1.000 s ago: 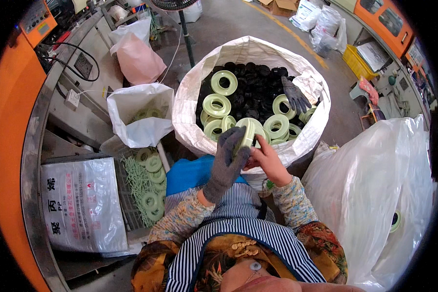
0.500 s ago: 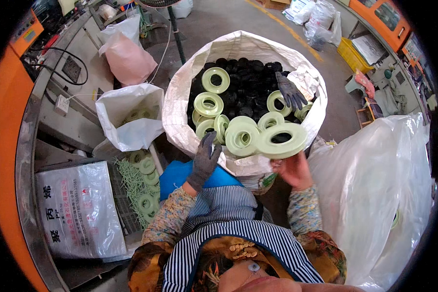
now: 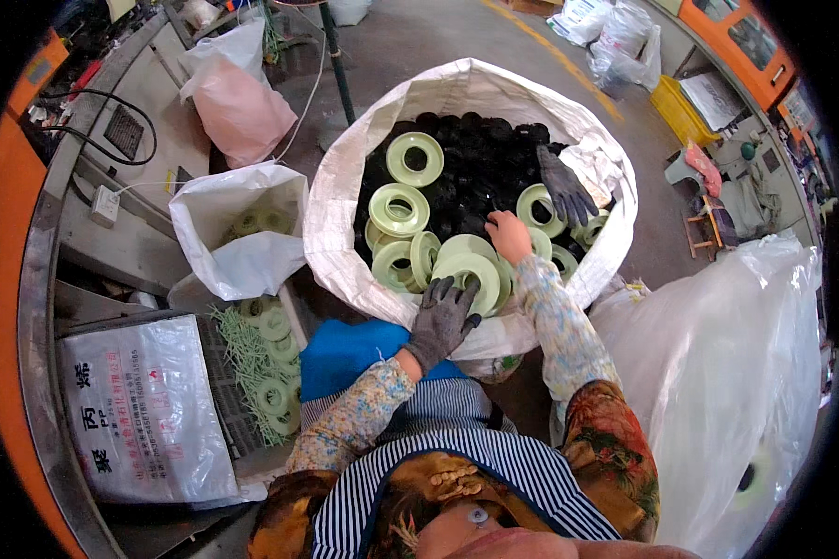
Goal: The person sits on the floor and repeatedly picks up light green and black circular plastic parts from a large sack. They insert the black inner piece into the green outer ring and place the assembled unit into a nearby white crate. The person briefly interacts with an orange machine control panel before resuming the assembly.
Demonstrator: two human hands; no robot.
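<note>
My left hand [image 3: 443, 321], in a grey glove, grips the near edge of a pale green flanged plastic ring [image 3: 483, 269] at the front of a big white woven sack [image 3: 340, 210]. Deeper in the sack is my bare right hand [image 3: 510, 237]. Its fingers bend down, close together, among many small round black plastic parts [image 3: 471, 154]; what they may hold is hidden. More green rings [image 3: 416, 159] lie over the black parts, mostly along the left and front. A loose grey glove [image 3: 566, 189] rests at the right.
At the right stands a large clear plastic bag [image 3: 718, 391] with a ring faintly showing through. On the left are a smaller white sack [image 3: 242, 247], a crate with green rings and thin sticks [image 3: 252, 363], and a printed plastic sack [image 3: 144, 410]. A pole [image 3: 336, 65] rises behind.
My right hand no longer holds the green ring and has moved inward to the black parts. My left hand has moved right, onto a ring at the front. A dark round spot now shows through the clear bag.
</note>
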